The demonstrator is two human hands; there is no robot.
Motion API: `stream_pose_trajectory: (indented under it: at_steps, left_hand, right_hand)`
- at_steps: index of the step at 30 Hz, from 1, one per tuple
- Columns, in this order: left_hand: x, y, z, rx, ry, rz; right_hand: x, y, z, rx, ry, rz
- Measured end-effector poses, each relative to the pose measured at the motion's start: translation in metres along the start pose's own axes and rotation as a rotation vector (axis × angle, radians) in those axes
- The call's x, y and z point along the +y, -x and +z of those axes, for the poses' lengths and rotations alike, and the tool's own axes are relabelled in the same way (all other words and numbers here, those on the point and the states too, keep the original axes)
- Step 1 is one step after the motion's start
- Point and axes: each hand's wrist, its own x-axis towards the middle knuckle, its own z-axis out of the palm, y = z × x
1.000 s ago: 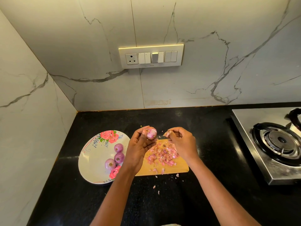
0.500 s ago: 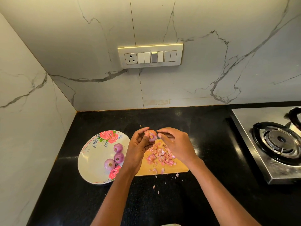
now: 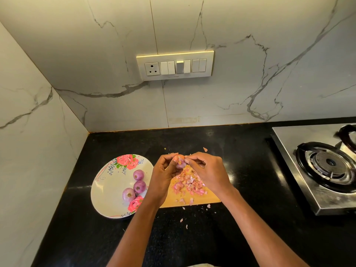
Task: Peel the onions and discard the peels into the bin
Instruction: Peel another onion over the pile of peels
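Closing in since earlier: right hand (image 3: pixel 207 171) now pinching skin of onion (image 3: pixel 180 162); left hand (image 3: pixel 163 175) gripping it.

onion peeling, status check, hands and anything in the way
Left hand grips onion, right hand pinches at its skin. Peels piled on cutting board, no bin in view. Nothing in the way.
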Motion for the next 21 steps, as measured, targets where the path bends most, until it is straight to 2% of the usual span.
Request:
stream_pose_trajectory:
  at_steps: [6, 13, 17, 21]
  left_hand:
    - [-0.001, 0.002, 0.0, -0.012, 0.015, -0.017]
    - [0.002, 0.003, -0.004, -0.066, 0.091, -0.079]
    - [0.001, 0.001, -0.007, -0.05, 0.14, -0.134]
    - [0.001, 0.001, -0.007, -0.029, 0.178, -0.15]
  right_hand:
    - [0.001, -0.002, 0.003, 0.02, 0.086, -0.013]
    - [0.011, -0.004, 0.002, 0.06, 0.096, 0.094]
    - [0.026, 0.0, 0.001, 0.018, 0.128, 0.222]
    - [0.029, 0.004, -0.001, -0.088, 0.181, 0.272]
